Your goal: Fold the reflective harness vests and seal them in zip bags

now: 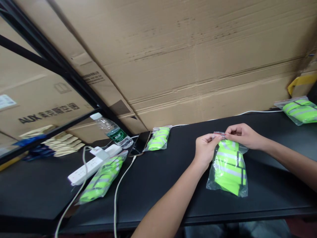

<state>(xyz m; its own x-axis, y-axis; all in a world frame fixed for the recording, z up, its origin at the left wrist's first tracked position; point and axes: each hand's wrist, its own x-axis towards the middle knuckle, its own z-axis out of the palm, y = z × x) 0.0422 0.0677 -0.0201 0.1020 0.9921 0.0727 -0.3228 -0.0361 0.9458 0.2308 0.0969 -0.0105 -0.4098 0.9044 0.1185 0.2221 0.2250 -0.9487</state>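
Clear plastic is pinched between thumb and finger of both the left hand (204, 150) and the right hand (244, 135), the two narrow grips close together on the red-lined mouth of a bag (229, 170). Below the fingers, towards the wearer, the rest of it extends, filled with yellow-green cloth (226, 180) banded in grey; whether its lower end rests on the worktop (170, 191) is hard to tell. It should be light and soft, apt to sag rather than break, with slick film that could slide under a loose touch. The flat mouth suits fingertips; the padded middle would give a fuller hold. Left of the fingers lie a second bag (159, 138), a phone (140, 144), a bottle (116, 135) and, nearer the wearer, a third bag (102, 181) beside a power strip (85, 171). Far right is a fourth bag (300, 110).
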